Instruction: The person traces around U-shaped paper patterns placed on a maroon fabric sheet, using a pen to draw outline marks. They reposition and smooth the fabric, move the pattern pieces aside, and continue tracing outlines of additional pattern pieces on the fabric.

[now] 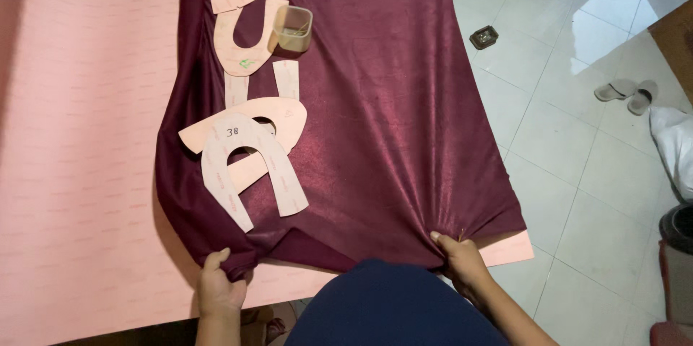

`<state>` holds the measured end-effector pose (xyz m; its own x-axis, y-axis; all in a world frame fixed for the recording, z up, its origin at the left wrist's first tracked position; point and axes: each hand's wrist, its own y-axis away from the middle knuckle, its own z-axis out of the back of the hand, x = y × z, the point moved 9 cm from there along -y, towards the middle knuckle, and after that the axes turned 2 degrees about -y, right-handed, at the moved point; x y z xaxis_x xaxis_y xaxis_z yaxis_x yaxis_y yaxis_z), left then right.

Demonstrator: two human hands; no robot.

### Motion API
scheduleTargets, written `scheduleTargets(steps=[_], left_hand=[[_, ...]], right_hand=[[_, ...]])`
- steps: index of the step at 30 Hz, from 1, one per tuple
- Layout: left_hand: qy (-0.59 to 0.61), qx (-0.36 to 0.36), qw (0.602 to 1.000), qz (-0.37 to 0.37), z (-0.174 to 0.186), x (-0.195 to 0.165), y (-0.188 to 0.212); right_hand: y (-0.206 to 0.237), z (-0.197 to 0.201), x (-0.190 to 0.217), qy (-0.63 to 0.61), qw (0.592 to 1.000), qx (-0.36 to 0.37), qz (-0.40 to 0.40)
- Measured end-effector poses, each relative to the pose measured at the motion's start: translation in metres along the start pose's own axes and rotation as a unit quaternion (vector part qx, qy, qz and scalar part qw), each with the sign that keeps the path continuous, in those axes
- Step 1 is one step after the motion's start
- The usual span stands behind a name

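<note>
Pretty soft indoor light here, a bit dim and pinkish. Window glare bounces off the floor tiles point(599, 42) top right, the maroon fabric point(375, 100) has a sheen, and edges look slightly stretched.

The lower middle hem of the maroon velvet cloth point(375, 122) is hidden by a dark blue garment point(393, 306). The contents of the small translucent plastic cup point(292, 29) are too small to be identified.

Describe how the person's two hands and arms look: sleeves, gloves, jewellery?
Both the left hand and the right hand are bare, with no gloves. The forearms show no sleeves. No ring, watch or bracelet is visible. A dark blue garment covers the body between them.
</note>
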<state>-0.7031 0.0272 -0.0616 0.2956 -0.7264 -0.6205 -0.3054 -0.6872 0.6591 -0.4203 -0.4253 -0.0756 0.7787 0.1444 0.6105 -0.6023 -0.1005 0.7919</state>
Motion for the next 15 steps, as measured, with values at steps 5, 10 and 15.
scheduleTargets(steps=[5,10,15], left_hand=[[-0.001,0.005,1.000,0.000,0.020,-0.040,0.004],[-0.114,-0.046,0.992,-0.017,0.046,-0.067,0.029],[-0.249,-0.134,0.959,0.016,0.069,-0.062,0.041]], right_hand=[[0.008,0.019,-0.007,0.343,0.933,-0.074,0.078],[0.028,0.011,-0.020,0.318,0.946,-0.036,0.045],[0.046,0.016,-0.020,0.364,0.930,-0.055,-0.025]])
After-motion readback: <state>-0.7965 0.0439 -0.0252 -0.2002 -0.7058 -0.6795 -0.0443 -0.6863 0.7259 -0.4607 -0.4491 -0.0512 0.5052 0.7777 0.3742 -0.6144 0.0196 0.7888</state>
